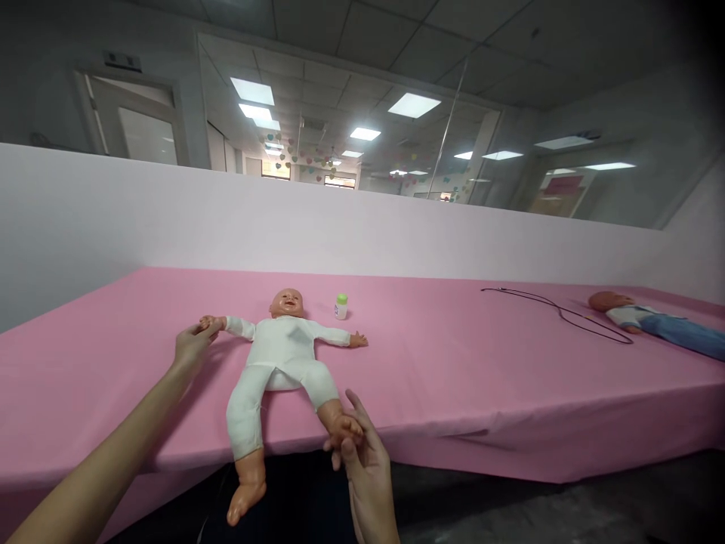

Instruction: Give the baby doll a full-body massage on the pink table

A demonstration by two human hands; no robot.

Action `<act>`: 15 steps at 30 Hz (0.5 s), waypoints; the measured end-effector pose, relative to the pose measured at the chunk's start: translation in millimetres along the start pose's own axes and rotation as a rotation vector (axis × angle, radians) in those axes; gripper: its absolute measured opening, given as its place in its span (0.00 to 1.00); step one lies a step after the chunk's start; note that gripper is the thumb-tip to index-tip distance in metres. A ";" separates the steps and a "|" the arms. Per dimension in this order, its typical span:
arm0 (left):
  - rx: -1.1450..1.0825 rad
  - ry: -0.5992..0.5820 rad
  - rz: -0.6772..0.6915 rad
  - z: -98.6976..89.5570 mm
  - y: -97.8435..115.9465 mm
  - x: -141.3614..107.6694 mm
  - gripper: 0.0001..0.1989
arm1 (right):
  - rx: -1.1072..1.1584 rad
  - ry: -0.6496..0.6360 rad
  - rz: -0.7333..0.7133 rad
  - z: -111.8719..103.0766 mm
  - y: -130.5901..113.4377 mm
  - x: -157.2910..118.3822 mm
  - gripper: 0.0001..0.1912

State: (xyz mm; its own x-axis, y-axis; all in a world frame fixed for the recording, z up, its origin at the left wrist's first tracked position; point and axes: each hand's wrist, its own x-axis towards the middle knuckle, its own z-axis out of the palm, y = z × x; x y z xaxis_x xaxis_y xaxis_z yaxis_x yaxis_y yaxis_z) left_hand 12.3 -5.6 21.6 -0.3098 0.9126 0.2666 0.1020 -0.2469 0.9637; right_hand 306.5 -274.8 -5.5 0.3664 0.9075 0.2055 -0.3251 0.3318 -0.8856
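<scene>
A baby doll [283, 344] with a white cloth body lies face up on the pink-covered table [430, 378], its head toward the wall and its lower legs past the front edge. My left hand [194, 344] has its fingers closed on the doll's hand at the left. At the doll's foot on the right, my right hand [365, 461] wraps round the foot, thumb and fingers on either side. The doll's other arm lies stretched out on the cloth. Beyond that arm stands a small white bottle with a green cap [340, 307].
A second doll [662, 321] in blue trousers lies at the far right. Beside it is a thin black cord [558, 306] in a loose loop. A low white wall [340, 234] with glass above runs behind the table.
</scene>
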 end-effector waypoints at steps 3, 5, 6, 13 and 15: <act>-0.047 0.029 0.018 33.0 16.6 4.3 0.23 | 0.062 -0.128 -0.012 26.6 -20.9 36.0 0.26; -0.035 0.018 0.109 55.3 25.9 3.4 0.20 | 0.076 -0.232 -0.017 47.4 -27.1 64.4 0.25; -0.022 -0.006 0.159 65.4 28.3 1.3 0.20 | 0.060 -0.279 -0.007 58.1 -25.7 78.7 0.25; 0.151 -0.217 0.366 92.4 8.5 -19.4 0.17 | 0.078 -0.319 0.108 101.9 18.5 131.5 0.27; 0.186 -0.152 0.447 86.6 1.3 -17.3 0.16 | 0.136 -0.310 0.137 93.1 14.7 119.3 0.26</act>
State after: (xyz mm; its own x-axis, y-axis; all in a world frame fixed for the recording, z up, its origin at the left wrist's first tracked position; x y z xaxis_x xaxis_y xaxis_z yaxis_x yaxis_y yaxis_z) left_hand 99.6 6.5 16.9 -0.0578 0.7717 0.6334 0.3645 -0.5743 0.7330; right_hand 264.3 -137.7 44.7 0.0365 0.9739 0.2241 -0.4731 0.2143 -0.8545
